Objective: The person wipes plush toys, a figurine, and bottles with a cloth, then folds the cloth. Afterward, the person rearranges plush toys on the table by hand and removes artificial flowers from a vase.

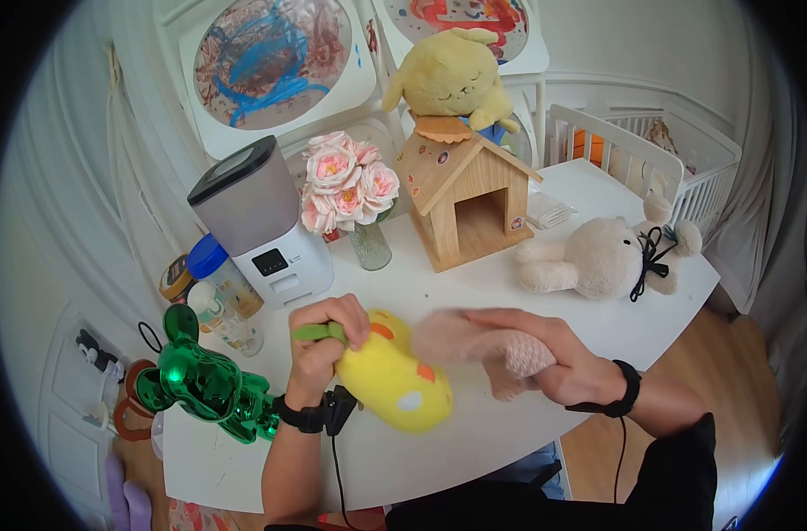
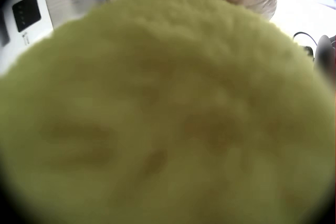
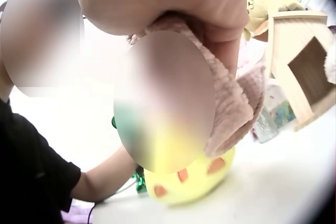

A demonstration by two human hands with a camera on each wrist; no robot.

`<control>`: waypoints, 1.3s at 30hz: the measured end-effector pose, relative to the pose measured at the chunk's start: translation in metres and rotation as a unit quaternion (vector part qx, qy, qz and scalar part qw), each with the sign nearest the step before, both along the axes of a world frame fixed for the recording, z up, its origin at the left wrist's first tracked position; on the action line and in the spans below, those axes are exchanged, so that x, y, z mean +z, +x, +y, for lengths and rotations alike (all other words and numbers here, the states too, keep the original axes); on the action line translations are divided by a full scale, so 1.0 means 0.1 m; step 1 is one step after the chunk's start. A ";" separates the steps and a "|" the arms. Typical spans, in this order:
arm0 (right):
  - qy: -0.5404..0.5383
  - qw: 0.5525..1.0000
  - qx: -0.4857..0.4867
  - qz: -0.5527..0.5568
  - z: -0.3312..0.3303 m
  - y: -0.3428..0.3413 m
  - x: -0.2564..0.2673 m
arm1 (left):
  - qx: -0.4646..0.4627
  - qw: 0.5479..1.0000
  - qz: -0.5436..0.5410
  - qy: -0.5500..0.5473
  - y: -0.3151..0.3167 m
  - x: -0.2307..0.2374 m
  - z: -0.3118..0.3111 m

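Left grip clenched on green tab of yellow plush (apparently leaving body exposed); right grip grasping bunched pink cloth above desk.

Bright, soft light, glare on green figure, yellow plush out of focus, dark, curved head-view edges

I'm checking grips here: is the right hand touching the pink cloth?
Touching. The head view shows the pink cloth bunched in the right hand, pressed against it.
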State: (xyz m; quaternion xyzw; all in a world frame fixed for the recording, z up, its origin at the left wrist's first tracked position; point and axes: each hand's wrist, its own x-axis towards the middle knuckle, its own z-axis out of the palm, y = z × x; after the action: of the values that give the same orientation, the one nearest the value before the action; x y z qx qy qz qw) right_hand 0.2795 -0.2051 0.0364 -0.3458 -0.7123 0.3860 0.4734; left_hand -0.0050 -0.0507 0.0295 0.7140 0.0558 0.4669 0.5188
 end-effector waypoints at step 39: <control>0.095 0.950 0.023 -0.296 0.28 -0.09 -0.60 | 0.042 0.924 0.364 -0.105 -0.16 0.08 0.07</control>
State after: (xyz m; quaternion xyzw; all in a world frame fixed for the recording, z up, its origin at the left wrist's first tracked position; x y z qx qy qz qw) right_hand 0.2708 -0.1769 -0.0240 -0.3811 -0.8615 0.2078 0.2632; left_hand -0.0213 -0.0438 0.0374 0.7732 0.3192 0.1874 0.5150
